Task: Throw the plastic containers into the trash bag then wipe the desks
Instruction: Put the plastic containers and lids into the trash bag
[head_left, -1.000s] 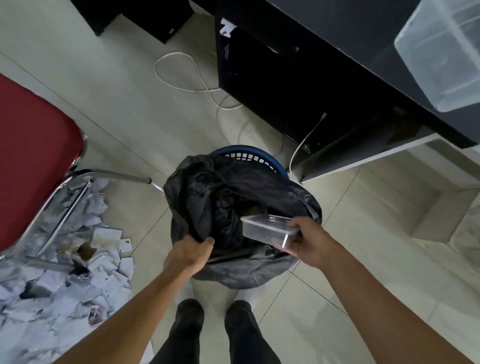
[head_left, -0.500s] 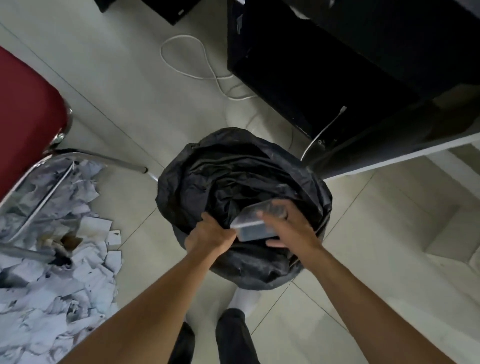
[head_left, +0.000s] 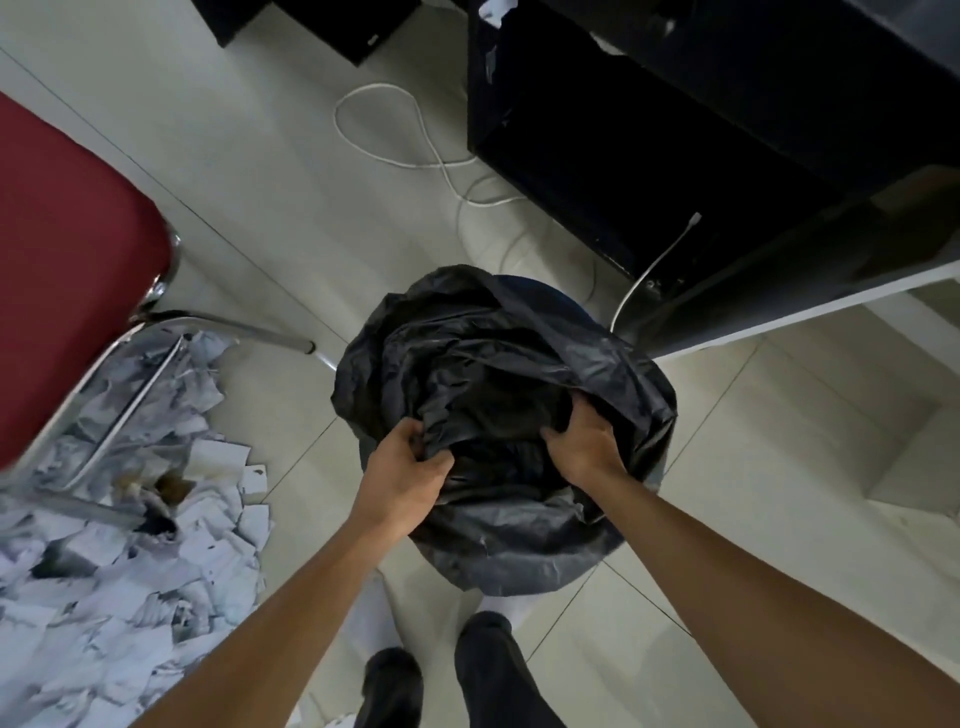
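Your black trash bag (head_left: 498, 395) stands on the pale tiled floor (head_left: 249, 171) straight ahead of your feet, its crumpled plastic bunched around a dark mouth in the middle; no plastic container shows in the opening or in either hand. Your left hand (head_left: 402, 480) is clenched on a fold of the bag at the near-left edge of the mouth, thumb on top. Your right hand (head_left: 584, 444) is at the near-right edge, fingers curled down over the rim into the opening, gripping the plastic there. Just left of the bag a chrome chair leg (head_left: 244, 330) runs along the floor from a chair with a red seat (head_left: 67, 265). Under and near that chair lies a heap of torn white paper (head_left: 119, 561). Beyond the bag, on the far right, sits a black desk (head_left: 675, 130) with a white cable (head_left: 395, 130) looped on the tiles beside it.
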